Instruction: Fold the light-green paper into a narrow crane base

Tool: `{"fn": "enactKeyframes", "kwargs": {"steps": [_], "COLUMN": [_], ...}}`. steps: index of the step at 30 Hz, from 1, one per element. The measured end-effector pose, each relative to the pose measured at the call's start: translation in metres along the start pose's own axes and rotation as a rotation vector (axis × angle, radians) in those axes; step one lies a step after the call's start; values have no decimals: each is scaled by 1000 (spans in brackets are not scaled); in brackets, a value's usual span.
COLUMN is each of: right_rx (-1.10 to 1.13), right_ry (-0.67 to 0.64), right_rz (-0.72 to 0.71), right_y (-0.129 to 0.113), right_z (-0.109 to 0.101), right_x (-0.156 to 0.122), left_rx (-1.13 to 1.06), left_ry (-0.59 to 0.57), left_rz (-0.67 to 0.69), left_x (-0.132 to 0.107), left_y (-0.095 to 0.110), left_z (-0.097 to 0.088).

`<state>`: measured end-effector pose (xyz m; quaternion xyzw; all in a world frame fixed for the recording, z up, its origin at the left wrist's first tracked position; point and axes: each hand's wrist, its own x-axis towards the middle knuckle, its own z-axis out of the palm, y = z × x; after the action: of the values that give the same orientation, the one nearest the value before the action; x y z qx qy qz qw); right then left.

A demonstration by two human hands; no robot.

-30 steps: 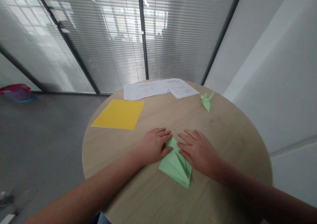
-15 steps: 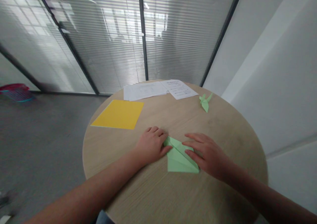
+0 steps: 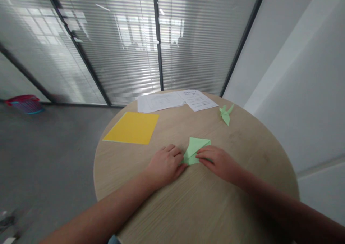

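Both hands rest flat and open on the folded green paper (image 3: pixel 196 149) on the desk (image 3: pixel 242 186): left hand (image 3: pixel 166 163) at its left edge, right hand (image 3: pixel 217 162) on its near-right part.

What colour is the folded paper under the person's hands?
Light green folded paper, clearest in the head view.

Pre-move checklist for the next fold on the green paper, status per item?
1. Left hand on folded green paper, at its near-left edge: ok.
2. Right hand pressing its near edge: ok.
3. Paper flat on round table: ok.
4. Crease fully sharp under the fingers: cannot tell.
5. Yellow sheet clear of the work: ok.
6. Finished green crane and white papers out of the way: ok.
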<state>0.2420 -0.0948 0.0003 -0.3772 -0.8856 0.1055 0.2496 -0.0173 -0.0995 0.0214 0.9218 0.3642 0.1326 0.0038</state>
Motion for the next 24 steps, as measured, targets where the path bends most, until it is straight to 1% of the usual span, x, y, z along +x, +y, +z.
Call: {"fn": "enactKeyframes", "kwargs": {"steps": [2, 3, 5, 7, 9, 11, 14, 17, 20, 24], "right_rx": [55, 79, 107, 86, 16, -52, -76, -89, -151, -220], "right_ry": [-14, -23, -33, -2, 51, 76, 37, -24, -51, -46], "right_rz": [-16, -25, -40, -48, -54, -63, -74, -47, -15, -21], "right_y": [7, 10, 12, 14, 14, 13, 10, 3, -3, -3], "right_z": [1, 1, 1, 2, 2, 2, 3, 5, 9, 17], "right_x": [2, 3, 3, 3, 3, 3, 7, 11, 13, 10], "left_rx": [-106, -146, -192, -210, -219, -220, -251, -287, -253, -171], "left_ry": [71, 86, 61, 20, 7, 5, -4, -15, -28, -29], "left_rz": [57, 99, 181, 219, 210, 199, 189, 181, 164, 63], "left_x": [2, 3, 5, 6, 6, 6, 6, 7, 5, 2], "left_y": [-3, -4, -8, -10, -12, -11, -7, 1, 7, 8], "left_z": [5, 9, 15, 19, 20, 19, 16, 15, 16, 16]}}
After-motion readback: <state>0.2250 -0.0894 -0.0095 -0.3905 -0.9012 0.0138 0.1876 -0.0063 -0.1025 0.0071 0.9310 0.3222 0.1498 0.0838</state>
